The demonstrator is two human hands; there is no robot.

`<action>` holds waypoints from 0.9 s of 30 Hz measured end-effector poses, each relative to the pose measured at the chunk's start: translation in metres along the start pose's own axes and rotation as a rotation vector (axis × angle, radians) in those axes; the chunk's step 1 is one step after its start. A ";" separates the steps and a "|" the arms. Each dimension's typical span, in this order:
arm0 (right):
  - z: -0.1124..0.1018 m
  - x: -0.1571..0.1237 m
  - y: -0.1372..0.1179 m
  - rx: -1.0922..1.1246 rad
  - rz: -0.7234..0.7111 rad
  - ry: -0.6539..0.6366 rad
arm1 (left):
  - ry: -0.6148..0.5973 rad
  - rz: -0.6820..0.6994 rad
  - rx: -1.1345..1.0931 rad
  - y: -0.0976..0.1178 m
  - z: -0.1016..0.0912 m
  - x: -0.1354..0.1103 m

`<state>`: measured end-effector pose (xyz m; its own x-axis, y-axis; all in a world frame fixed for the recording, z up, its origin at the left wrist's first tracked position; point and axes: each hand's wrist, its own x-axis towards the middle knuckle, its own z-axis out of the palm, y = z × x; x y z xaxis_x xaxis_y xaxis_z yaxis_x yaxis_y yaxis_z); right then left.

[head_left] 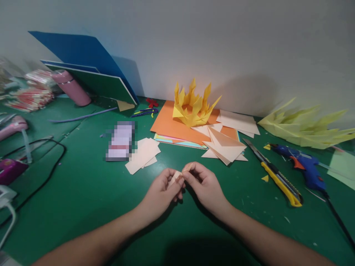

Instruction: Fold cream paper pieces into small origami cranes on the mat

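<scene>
Between my two hands is a small folded piece of peach paper [175,177], partly covered by my fingers. My left hand [163,188] is closed around its lower left part, thumb on top. My right hand [204,184] pinches its upper right end between thumb and fingertips. Beyond my left hand lie loose peach paper pieces [142,155]. Past my right hand, folded peach papers [226,146] rest partly on a stack topped by an orange sheet [166,120]. A yellow folded-paper crown [192,111] stands on that stack.
To the right lie a yellow box cutter [281,184], a blue glue gun [305,164] and a pale yellow folded-paper piece [307,125]. A blurred phone [120,142], a pink bottle [72,88], leaning boards [91,83] and a black cable [52,173] occupy the left of the green table [97,199].
</scene>
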<state>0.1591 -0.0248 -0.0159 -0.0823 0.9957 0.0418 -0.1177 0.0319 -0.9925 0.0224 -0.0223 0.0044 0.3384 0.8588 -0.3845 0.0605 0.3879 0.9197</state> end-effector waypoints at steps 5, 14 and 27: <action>-0.001 0.001 -0.001 -0.023 0.004 -0.024 | 0.037 0.043 -0.030 0.001 -0.002 0.001; -0.004 0.002 -0.002 -0.103 -0.035 -0.041 | 0.099 0.011 0.041 0.007 -0.007 0.003; -0.003 -0.002 0.002 -0.042 -0.026 -0.092 | 0.156 0.068 0.100 0.015 -0.014 0.004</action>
<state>0.1624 -0.0266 -0.0187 -0.1704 0.9824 0.0763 -0.0794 0.0635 -0.9948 0.0115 -0.0088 0.0158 0.1961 0.9264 -0.3213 0.1382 0.2983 0.9444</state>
